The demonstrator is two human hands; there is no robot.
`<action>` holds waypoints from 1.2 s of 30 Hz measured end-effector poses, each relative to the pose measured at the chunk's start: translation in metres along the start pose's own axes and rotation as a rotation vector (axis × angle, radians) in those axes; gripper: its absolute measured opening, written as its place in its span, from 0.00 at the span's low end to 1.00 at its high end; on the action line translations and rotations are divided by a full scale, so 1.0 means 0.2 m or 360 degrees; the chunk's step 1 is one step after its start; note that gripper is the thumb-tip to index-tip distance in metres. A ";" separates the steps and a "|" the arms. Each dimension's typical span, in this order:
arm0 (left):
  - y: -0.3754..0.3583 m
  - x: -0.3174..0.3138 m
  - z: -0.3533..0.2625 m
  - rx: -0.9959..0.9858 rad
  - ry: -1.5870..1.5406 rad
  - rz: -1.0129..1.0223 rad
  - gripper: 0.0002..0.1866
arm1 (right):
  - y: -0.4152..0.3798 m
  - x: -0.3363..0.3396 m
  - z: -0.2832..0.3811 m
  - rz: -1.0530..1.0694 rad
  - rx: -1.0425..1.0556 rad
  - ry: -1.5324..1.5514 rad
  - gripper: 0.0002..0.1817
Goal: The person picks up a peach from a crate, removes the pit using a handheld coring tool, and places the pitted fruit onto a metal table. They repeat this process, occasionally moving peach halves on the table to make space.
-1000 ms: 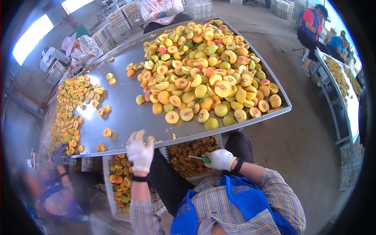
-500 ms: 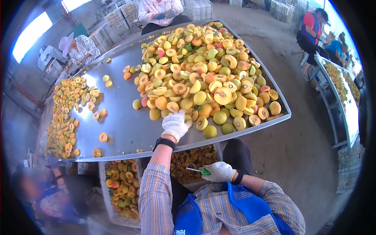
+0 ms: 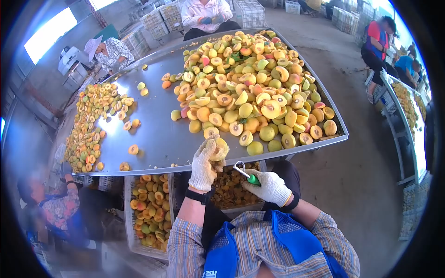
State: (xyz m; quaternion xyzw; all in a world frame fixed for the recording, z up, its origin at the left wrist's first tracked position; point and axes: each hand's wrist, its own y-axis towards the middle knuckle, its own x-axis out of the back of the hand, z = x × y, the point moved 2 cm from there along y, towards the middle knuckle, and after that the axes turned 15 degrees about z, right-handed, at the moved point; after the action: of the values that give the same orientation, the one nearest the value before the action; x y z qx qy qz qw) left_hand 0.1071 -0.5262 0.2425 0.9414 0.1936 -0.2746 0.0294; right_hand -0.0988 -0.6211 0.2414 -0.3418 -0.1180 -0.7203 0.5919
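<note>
My left hand (image 3: 204,166), in a white knit glove, is closed around a yellow peach half (image 3: 220,149) just over the table's near edge. My right hand (image 3: 270,189), gloved too, grips a pitting tool (image 3: 253,179) by its green handle. The tool's curved metal loop points toward the left hand, apart from the fruit. Beyond both hands lies a big heap of halved peaches (image 3: 245,99), many with pits showing, on the metal table (image 3: 157,134).
Under the table edge stand a white crate (image 3: 130,222) of peach halves and another container of dark pieces (image 3: 234,192). More halves (image 3: 88,134) lie at the table's left. Co-workers sit at the far side and lower left; others work at a second table (image 3: 417,134).
My left hand has come back from the heap toward my body with a peach half in it. The right hand has raised the pitting tool closer to the left hand. The view has shifted slightly.
</note>
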 end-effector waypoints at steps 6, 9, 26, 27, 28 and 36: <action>-0.20 -0.08 0.18 -0.0187 -0.0640 -0.0051 0.20 | -0.01 -0.05 0.10 -0.0017 0.0036 -0.0109 0.27; -0.26 -0.11 0.20 -0.0215 -0.0633 -0.0102 0.19 | -0.01 -0.09 0.07 -0.0056 0.0084 -0.0147 0.27; -0.26 -0.28 0.25 -0.0326 -0.0976 0.0144 0.24 | -0.02 -0.19 0.03 0.0218 -0.0018 0.0105 0.19; -0.26 -0.28 0.25 -0.0325 -0.0979 0.0141 0.24 | -0.01 -0.20 0.02 0.0378 -0.0022 0.0172 0.17; -0.27 -0.27 0.26 -0.0268 -0.0977 0.0063 0.26 | 0.00 -0.23 0.01 0.0342 0.0012 0.0208 0.15; -0.25 -0.29 0.23 -0.0140 -0.0853 0.0019 0.26 | -0.02 -0.28 0.01 0.0423 0.0255 0.0364 0.13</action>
State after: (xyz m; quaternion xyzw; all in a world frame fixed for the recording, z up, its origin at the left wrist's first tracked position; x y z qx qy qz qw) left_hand 0.0197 -0.5074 0.2367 0.8341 0.1852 -0.5051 0.1219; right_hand -0.0983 -0.5755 0.2088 -0.2220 -0.0606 -0.6582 0.7168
